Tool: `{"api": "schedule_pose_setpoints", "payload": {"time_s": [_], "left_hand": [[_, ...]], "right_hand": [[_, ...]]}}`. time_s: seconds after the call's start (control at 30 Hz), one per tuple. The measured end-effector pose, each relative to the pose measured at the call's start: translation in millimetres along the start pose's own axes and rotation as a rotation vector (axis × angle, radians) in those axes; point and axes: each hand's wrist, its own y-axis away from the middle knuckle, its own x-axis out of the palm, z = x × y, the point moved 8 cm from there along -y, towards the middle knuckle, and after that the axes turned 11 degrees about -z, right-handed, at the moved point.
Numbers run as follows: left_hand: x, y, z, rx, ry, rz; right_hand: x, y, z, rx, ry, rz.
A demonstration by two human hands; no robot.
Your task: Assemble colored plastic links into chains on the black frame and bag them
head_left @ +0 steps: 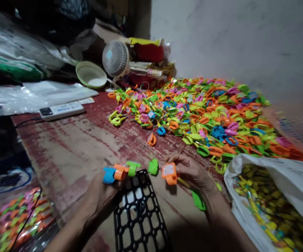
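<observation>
My left hand (99,196) is closed round a row of small plastic ring toys (120,171): a blue one, an orange one and a green one side by side. My right hand (195,173) pinches an orange ring toy (169,173) with a pale sticker on its face. A loose green ring toy (153,166) lies between the two hands. Under them lies a black plastic grid tray (141,217) with open cells. Another green piece (198,200) lies below my right wrist.
A big heap of coloured ring toys (206,112) covers the worn red floor at the right. A white bag of small wrapped pieces (272,206) stands open at lower right. A fan (115,58), bowl (91,74) and power strip (61,110) sit behind; packed rings (12,220) lie lower left.
</observation>
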Motion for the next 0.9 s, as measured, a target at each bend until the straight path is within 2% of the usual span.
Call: {"api": "schedule_pose_setpoints", "payload": {"time_s": [0.1,0.2,0.3,0.37,0.43,0.5,0.6,0.73,0.8,0.9], "left_hand": [[-3.1,-2,-20,0.035,-0.06,0.028],[-6.4,-4,-33,0.03,-0.087,0.014],[-6.1,-3,-30,0.033,-0.093,0.014],[-4.4,-2,-23,0.038,-0.072,0.022],[-2.1,0,-15,0.022,-0.064,0.034],[-1.0,1,-10,-0.015,-0.099,0.038],[-1.9,3,-12,-0.069,-0.142,0.037],[-3.2,2,-23,-0.039,-0.127,0.045],[-2.1,2,-24,-0.008,-0.105,0.065],[-1.2,1,-19,0.037,-0.09,0.068]], "right_hand": [[3,-1,0,-0.142,0.387,0.004],[8,9,18,-0.383,0.659,-0.048],[-1,31,49,-0.634,0.818,-0.242],[-18,48,63,-0.687,0.929,-0.416],[-35,62,68,-0.666,1.058,-0.513],[-46,68,63,-0.605,1.152,-0.492],[-50,63,41,-0.415,1.223,-0.351],[-33,42,7,-0.166,1.311,-0.074],[-24,35,4,-0.156,1.321,-0.037],[-17,37,15,-0.316,1.074,-0.151]]}}
